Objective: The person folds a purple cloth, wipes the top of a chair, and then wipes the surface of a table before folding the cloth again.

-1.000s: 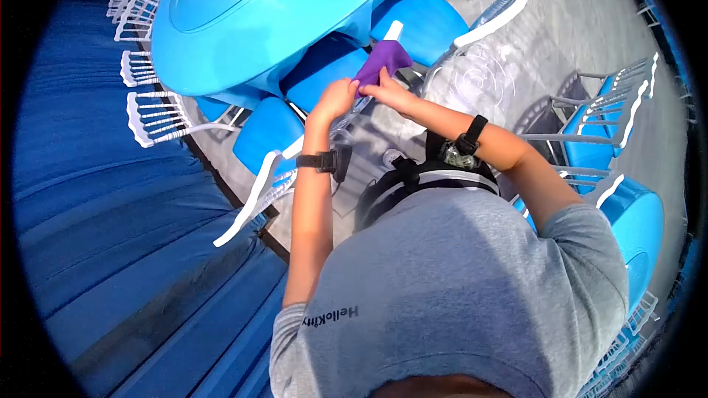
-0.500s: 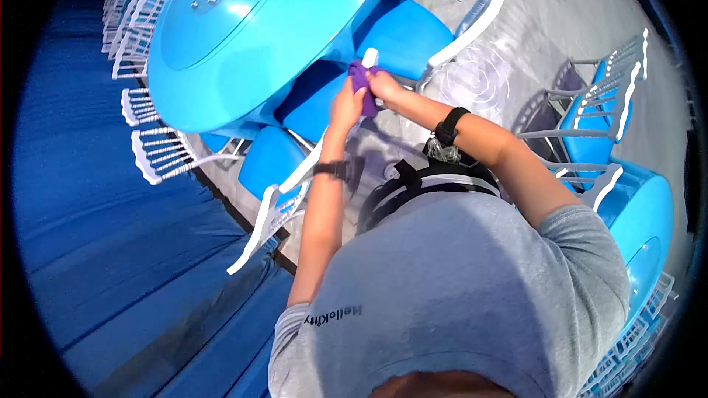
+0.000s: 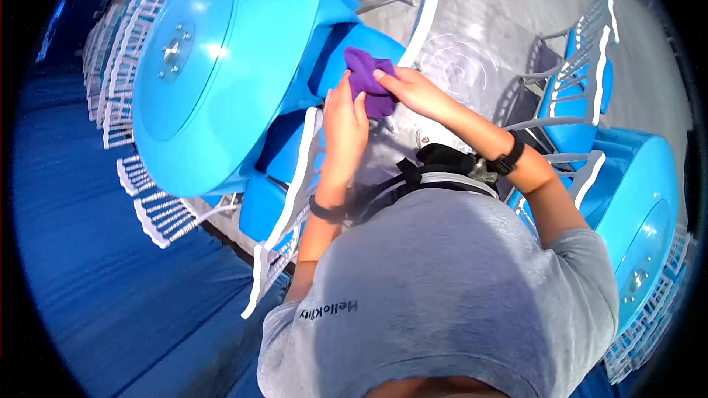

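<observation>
A purple cloth (image 3: pixel 372 88), bunched and folded, is between my two hands above the gap by the blue chairs. My left hand (image 3: pixel 345 119) grips its left edge, thumb raised against the cloth. On the other side my right hand (image 3: pixel 417 92) pinches the cloth, its thumb on top and its fingers mostly hidden behind. Just beyond the cloth lies a blue chair seat (image 3: pixel 335 59), and a white chair back (image 3: pixel 297 177) rises close to my left forearm.
A large round table with a blue cover (image 3: pixel 258 51) stands at the upper left, ringed by white chairs (image 3: pixel 155 221). Another blue table (image 3: pixel 634 221) is at the right. Blue fabric (image 3: pixel 96 250) spreads along the left, and grey floor (image 3: pixel 501 0) lies at the upper right.
The purple cloth shows larger and more spread between my hands. The white item that stuck out above it no longer shows. The view has shifted, with the large table lower and further left.
</observation>
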